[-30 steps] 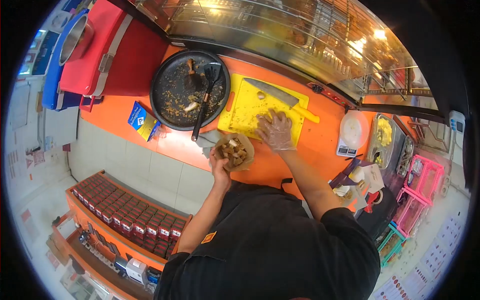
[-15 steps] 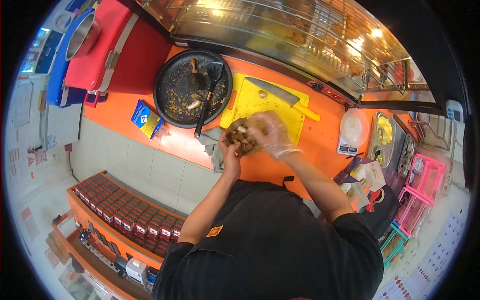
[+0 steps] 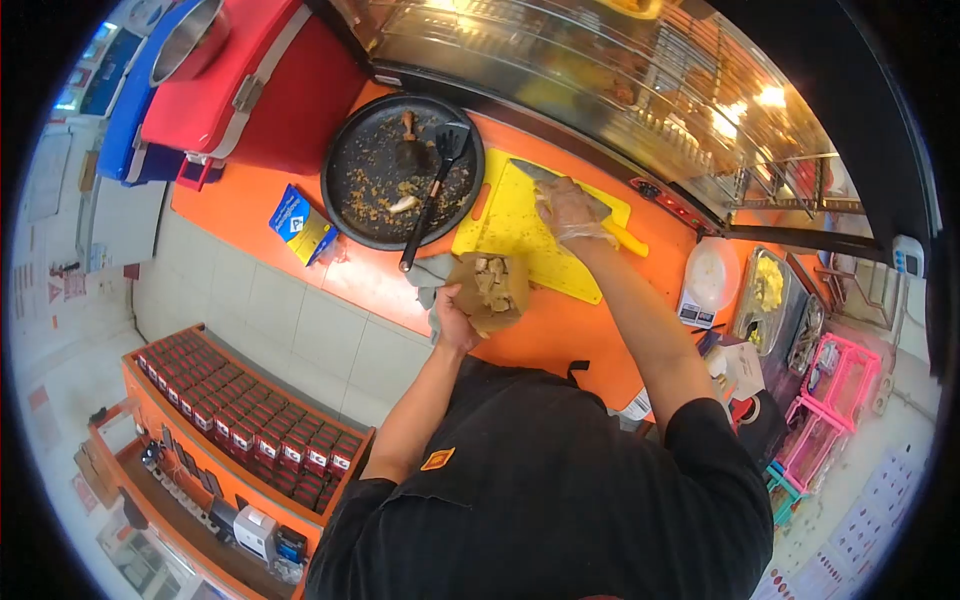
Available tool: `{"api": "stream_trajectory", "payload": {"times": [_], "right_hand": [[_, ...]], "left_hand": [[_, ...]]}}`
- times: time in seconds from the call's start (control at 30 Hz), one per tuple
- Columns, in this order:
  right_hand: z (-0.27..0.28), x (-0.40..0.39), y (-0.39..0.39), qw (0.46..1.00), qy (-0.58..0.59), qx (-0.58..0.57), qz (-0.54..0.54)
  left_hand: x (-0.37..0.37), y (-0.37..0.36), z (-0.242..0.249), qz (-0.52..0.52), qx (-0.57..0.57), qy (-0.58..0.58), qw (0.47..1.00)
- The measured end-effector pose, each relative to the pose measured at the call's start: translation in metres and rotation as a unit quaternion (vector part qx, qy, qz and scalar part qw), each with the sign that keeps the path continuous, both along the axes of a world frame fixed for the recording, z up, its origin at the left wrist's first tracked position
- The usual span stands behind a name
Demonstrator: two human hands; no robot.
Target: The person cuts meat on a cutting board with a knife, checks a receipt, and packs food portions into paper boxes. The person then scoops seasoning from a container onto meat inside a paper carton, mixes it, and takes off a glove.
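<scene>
My left hand [image 3: 456, 322] grips the side of a brown paper food box [image 3: 508, 300] above the front edge of the orange counter. Chopped pieces of meat [image 3: 491, 279] lie inside it. My right hand [image 3: 565, 212], in a clear plastic glove, is over the yellow cutting board [image 3: 520, 240] with its fingers curled down by the blade of a large knife [image 3: 622, 236]. Whatever the fingertips pinch is hidden beneath the hand. The knife lies along the board's far side, its yellow handle pointing right.
Left of the board, a round black pan [image 3: 365, 190] holds crumbs, food scraps and a black slotted spatula [image 3: 432, 195]. A grey cloth [image 3: 430, 272] and a blue-yellow packet [image 3: 300, 226] lie nearby. A lit glass cabinet [image 3: 560, 70] borders the back; a scale [image 3: 697, 312] with a plate is right.
My right hand has moved from above the box, up and right to the cutting board by the knife. The box in my left hand is now in plain view, with its contents showing.
</scene>
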State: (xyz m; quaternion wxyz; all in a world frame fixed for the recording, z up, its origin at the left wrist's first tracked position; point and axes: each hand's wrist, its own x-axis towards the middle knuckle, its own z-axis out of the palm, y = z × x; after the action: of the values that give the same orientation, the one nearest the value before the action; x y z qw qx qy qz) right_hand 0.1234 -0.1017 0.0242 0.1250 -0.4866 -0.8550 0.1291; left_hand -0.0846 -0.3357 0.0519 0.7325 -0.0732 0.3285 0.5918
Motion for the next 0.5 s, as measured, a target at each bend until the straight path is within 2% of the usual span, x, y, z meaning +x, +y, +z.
{"api": "stream_trajectory", "payload": {"times": [0.03,0.07,0.13,0.2,0.23,0.27,0.4,0.47,0.5], "right_hand": [[-0.02,-0.001,0.004,0.997,-0.002,0.053,0.054],[-0.02,-0.008,0.004,0.997,0.0,0.053,0.06],[-0.023,-0.017,0.002,0.993,-0.096,-0.068,0.006],[-0.025,-0.019,-0.005,0.994,-0.081,-0.075,-0.016],[-0.011,-0.02,-0.009,0.992,0.058,-0.095,-0.063],[0.005,-0.018,-0.019,0.968,0.195,-0.116,-0.11],[0.113,-0.016,-0.084,0.965,0.198,-0.11,-0.135],[0.141,-0.008,-0.118,0.96,0.258,-0.105,-0.021],[0.145,-0.005,-0.131,0.961,0.255,-0.097,-0.032]], "left_hand": [[0.0,-0.002,-0.001,0.003,-0.015,0.003,1.0],[0.002,-0.002,-0.001,0.009,-0.015,0.005,1.0],[0.008,0.001,-0.002,0.071,0.085,0.196,0.974],[0.009,-0.003,-0.001,0.075,0.092,0.217,0.969],[0.008,0.001,-0.002,0.077,0.107,0.239,0.962],[0.009,0.002,-0.002,0.077,0.108,0.239,0.962],[0.021,-0.002,-0.019,0.033,0.069,0.317,0.945],[0.031,0.002,-0.02,0.048,0.086,0.342,0.935],[0.035,0.004,-0.018,0.038,0.095,0.337,0.936]]}}
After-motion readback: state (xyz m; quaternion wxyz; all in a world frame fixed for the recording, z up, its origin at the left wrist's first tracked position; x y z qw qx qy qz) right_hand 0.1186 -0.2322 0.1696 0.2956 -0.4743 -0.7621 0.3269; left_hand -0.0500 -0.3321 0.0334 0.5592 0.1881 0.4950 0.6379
